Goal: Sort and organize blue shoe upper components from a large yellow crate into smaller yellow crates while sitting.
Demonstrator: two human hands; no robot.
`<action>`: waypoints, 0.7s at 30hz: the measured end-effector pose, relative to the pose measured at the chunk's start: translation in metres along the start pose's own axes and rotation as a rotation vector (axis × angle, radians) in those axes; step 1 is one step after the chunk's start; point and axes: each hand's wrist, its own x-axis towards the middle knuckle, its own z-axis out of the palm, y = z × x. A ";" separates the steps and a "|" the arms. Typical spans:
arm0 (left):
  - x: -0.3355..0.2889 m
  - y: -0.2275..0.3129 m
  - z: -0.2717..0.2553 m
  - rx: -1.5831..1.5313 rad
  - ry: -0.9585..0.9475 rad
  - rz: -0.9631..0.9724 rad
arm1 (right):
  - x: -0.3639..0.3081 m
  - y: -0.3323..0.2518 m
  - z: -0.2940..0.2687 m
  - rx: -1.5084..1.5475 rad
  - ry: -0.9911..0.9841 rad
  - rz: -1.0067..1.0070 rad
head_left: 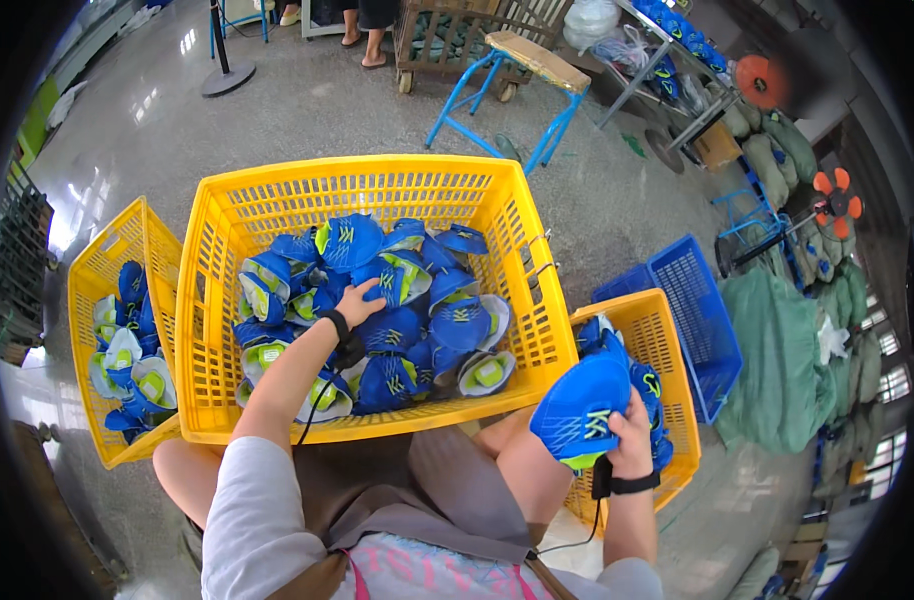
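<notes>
My left hand [358,304] reaches into a large yellow plastic basket [362,172], its fingers closed at the edge of a blue shoe upper [389,330] in the pile. The uppers have lime-green linings and pale crossed lines. To the right, my right hand [632,440] grips a blue shoe upper [580,405], held up with its outer face and green edge showing. It is above a smaller yellow basket [682,425], which holds more blue uppers [652,395], partly hidden by the held one. Both wrists wear black straps with cables.
Another yellow basket [82,300] with uppers stands at the left. A blue crate [712,330] and a green sack [772,360] are at the right. Beyond are a blue-legged stool [537,60], a wheeled cart [417,50], an orange-bladed fan [837,203] and a person's legs [374,45].
</notes>
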 end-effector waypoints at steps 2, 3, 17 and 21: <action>0.015 0.002 0.025 0.010 0.202 0.030 | -0.008 0.013 -0.009 0.015 0.080 0.035; 0.017 0.004 0.030 -0.013 0.181 0.100 | -0.006 0.014 -0.006 -0.012 0.071 0.054; -0.188 0.194 -0.011 -0.897 -0.363 0.139 | 0.115 0.044 0.117 -0.400 -0.434 -0.077; -0.215 0.154 -0.044 -0.646 0.110 0.166 | 0.128 0.056 0.169 -0.688 -0.615 -0.233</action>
